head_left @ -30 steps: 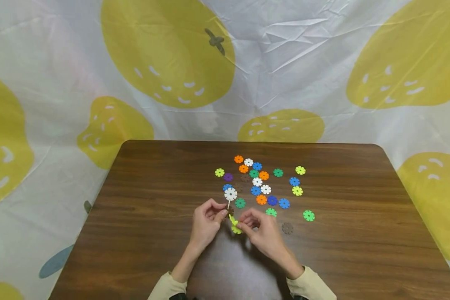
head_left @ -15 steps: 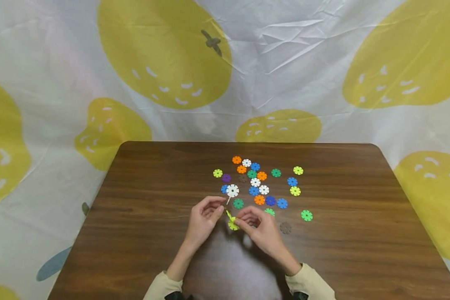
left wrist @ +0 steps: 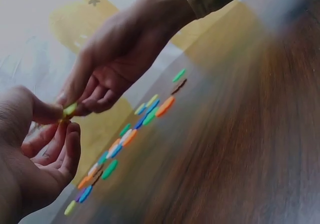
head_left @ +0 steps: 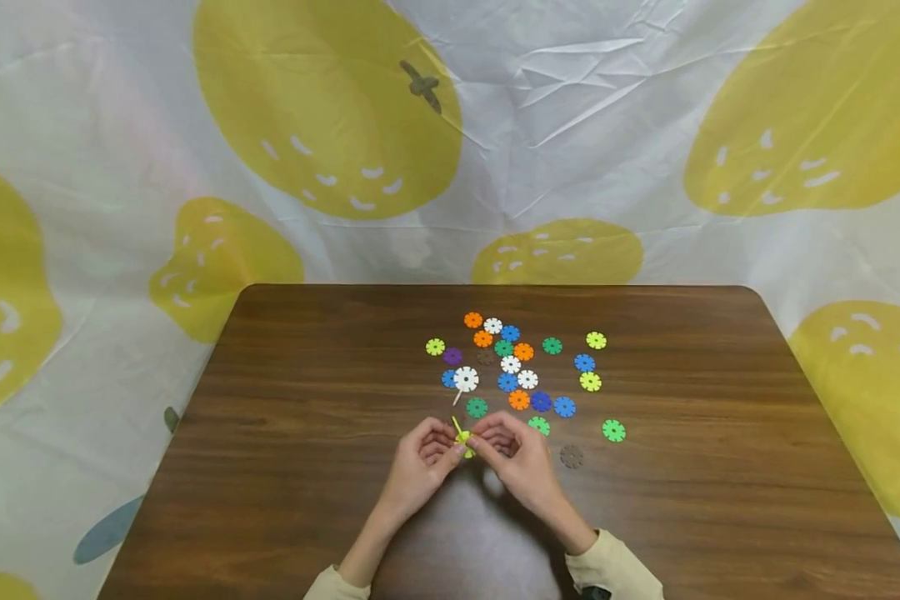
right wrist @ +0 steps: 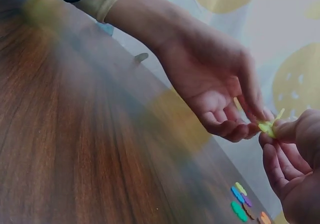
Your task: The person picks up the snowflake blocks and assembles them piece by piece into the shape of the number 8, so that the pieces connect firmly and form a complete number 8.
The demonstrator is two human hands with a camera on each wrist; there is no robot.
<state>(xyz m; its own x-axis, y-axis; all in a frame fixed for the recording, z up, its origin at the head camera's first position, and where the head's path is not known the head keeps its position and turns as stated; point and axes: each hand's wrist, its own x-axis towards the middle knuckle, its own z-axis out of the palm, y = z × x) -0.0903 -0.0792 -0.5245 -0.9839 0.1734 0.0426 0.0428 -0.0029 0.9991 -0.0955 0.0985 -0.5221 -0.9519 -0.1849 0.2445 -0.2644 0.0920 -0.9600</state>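
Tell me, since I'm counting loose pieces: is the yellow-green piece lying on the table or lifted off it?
Lifted. Both the left hand and right hand pinch the yellow-green piece between their fingertips, above the table.

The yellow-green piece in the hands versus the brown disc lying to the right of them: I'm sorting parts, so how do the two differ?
The yellow-green piece is bright, while the brown disc nearly matches the table. The yellow-green piece is pinched between the left hand and the right hand, above the wood; the brown disc lies flat and untouched. The yellow-green piece looks like slotted discs joined at angles; the brown disc is single. Both are notched plastic rounds.
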